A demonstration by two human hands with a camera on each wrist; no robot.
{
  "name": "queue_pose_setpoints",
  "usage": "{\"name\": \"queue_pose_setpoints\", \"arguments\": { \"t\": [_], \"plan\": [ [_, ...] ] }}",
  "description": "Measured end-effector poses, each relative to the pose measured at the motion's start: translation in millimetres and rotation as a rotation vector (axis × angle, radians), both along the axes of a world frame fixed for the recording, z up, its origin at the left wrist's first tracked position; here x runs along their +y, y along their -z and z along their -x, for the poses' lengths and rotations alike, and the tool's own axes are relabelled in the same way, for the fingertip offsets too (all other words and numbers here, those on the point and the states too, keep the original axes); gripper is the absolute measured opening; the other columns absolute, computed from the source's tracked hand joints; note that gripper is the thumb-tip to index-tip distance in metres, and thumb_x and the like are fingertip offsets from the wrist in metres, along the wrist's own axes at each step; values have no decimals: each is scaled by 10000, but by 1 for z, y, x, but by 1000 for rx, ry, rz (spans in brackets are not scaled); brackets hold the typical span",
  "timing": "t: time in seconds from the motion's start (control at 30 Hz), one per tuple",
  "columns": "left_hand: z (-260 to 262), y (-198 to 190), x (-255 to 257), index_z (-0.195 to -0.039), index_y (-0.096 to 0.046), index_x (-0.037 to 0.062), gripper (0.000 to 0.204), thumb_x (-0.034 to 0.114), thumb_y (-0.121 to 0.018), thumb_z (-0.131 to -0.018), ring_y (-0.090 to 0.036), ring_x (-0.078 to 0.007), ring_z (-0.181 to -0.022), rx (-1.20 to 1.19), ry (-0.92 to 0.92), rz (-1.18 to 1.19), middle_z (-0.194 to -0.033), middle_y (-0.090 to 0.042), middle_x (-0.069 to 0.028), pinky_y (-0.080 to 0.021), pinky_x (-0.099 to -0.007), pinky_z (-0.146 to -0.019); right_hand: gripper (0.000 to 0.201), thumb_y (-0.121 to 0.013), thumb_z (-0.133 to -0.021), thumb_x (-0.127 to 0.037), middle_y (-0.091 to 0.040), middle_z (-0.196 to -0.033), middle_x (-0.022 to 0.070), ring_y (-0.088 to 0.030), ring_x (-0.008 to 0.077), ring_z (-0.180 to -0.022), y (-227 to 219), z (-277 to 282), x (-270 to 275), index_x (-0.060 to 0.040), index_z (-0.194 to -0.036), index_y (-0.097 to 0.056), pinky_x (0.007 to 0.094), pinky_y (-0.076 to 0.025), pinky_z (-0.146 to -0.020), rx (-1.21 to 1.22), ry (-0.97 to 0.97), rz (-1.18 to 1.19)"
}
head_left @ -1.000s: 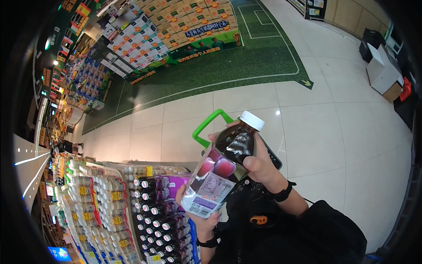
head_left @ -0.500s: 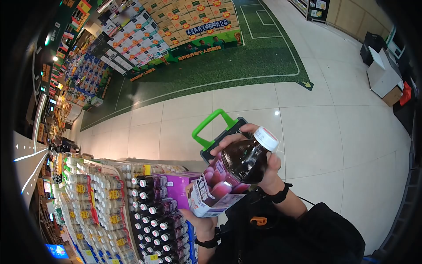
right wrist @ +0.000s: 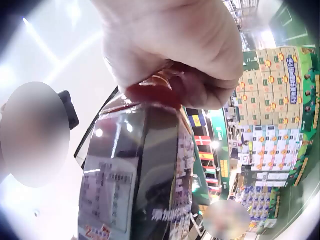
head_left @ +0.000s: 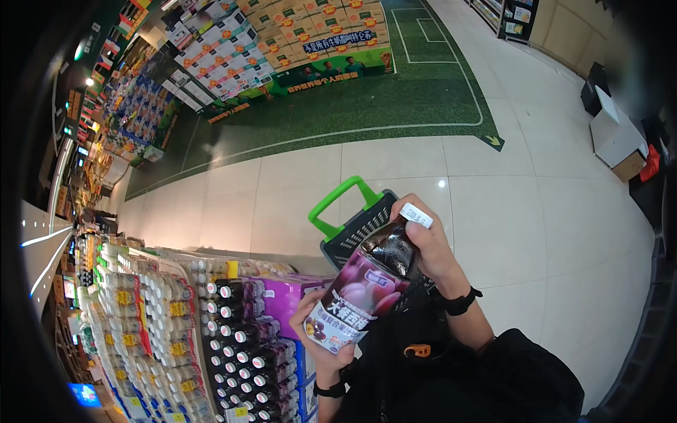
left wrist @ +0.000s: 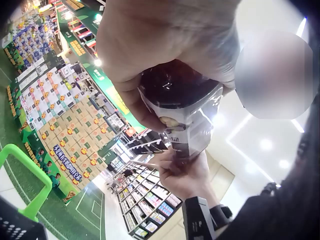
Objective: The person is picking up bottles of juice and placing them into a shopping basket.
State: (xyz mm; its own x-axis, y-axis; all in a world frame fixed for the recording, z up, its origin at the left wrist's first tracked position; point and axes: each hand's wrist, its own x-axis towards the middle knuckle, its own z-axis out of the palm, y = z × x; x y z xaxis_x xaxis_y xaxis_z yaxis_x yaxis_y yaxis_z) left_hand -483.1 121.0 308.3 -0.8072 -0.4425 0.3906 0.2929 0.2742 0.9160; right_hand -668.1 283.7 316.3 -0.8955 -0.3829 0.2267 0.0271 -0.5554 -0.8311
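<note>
A large bottle of dark plum juice (head_left: 367,285) with a white cap (head_left: 416,215) is held tilted in front of the body, its purple fruit label facing the head camera. My right hand (head_left: 436,250) grips it at the neck, thumb close to the cap. At the bottle's base, my left hand (head_left: 322,345) holds it with fingers and thumb on opposite sides. In the right wrist view, the back label (right wrist: 107,192) shows small printed text. Behind the bottle is a dark grey shopping basket (head_left: 344,243) with a green handle (head_left: 337,199), partly hidden.
Rows of similar dark bottles (head_left: 243,359) with white caps stand at lower left, by a purple box (head_left: 283,299). Packs of pale bottles (head_left: 169,331) lie further left. Stacked cartons (head_left: 317,32) rise beyond a green floor mat (head_left: 352,116). A white box (head_left: 613,127) sits at right.
The bottle has been turned about its length, from the printed back label to the plum front label. My right hand has shifted its hold at the neck. More of the basket shows.
</note>
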Motion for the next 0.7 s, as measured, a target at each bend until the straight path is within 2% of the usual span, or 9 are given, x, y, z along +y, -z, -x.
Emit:
{"name": "queue_pose_setpoints", "arguments": {
  "t": [0.07,0.13,0.23,0.4,0.43,0.5,0.57,0.63,0.7],
  "plan": [
    [-1,10,-4,-1320,-341,47,882,509,-805,-730,-511,-320,-1176,-39,-19,-98,-1275,-486,-237,-392,-454,-1032,189,-686,-891,-217,-548,-870,-33,-504,53,-805,-2,6,-7,-71,-948,-580,225,-409,-718,-35,-3,-70],
    [-4,23,-10,-1327,-340,41,881,497,-805,-734,-508,-315,-1182,-89,-33,-205,-1278,-487,-228,-386,-453,-1037,169,-682,-897,-198,-550,-863,-35,-502,48,-793,6,14,-17,-74,-953,-581,224,-406,-704,-33,-38,-144],
    [-8,42,-31,-1341,-346,24,848,486,-768,-769,-504,-240,-1174,-206,-71,-406,-1253,-492,-151,-389,-391,-1025,133,-670,-918,-170,-542,-823,-50,-490,31,-756,13,27,-34,-87,-969,-580,212,-394,-651,21,-92,-261],
    [-4,74,-62,-1318,-376,28,610,225,-711,-848,-512,-178,-1072,-409,-172,-327,-1171,-501,-105,-417,-346,-978,177,-608,-983,-259,-535,-720,-21,-497,47,-544,28,50,-55,-121,-1045,-516,209,-375,-474,-75,-491,-693],
    [-5,84,-69,-1318,-376,28,610,225,-711,-848,-512,-178,-1072,-410,-190,-356,-1171,-501,-105,-417,-346,-978,177,-608,-983,-259,-535,-720,-21,-497,47,-544,42,52,-59,-121,-1045,-516,209,-375,-474,-75,-514,-719],
    [-1,110,-84,-1303,-390,31,599,131,-734,-822,-528,-172,-1067,-455,-56,-325,-1168,-516,-108,-433,-341,-968,204,-572,-1008,-302,-532,-679,-8,-482,63,-462,78,54,-65,-133,-1057,-469,223,-373,-423,-147,-553,-835],
    [1,145,-95,-1330,-377,40,608,42,-710,-821,-533,-154,-1064,-473,55,-377,-1154,-526,-88,-443,-319,-949,217,-567,-1014,-304,-507,-634,-21,-493,59,-474,108,51,-69,-129,-1049,-445,229,-379,-421,-210,-637,-876],
    [-4,194,-100,-1377,-395,39,679,105,-768,-814,-571,-220,-1107,-590,98,-347,-1224,-553,-146,-485,-354,-931,253,-601,-993,-313,-523,-608,-18,-539,72,-495,143,47,-78,-112,-1043,-456,232,-397,-427,-286,-514,-905],
    [-15,242,-92,-1413,-388,40,700,128,-769,-833,-591,-273,-1141,-656,53,-520,-1263,-568,-178,-506,-385,-936,294,-650,-959,-314,-557,-620,15,-573,83,-509,170,41,-91,-89,-1016,-470,254,-420,-429,-100,-465,-1133]
  ]
}}
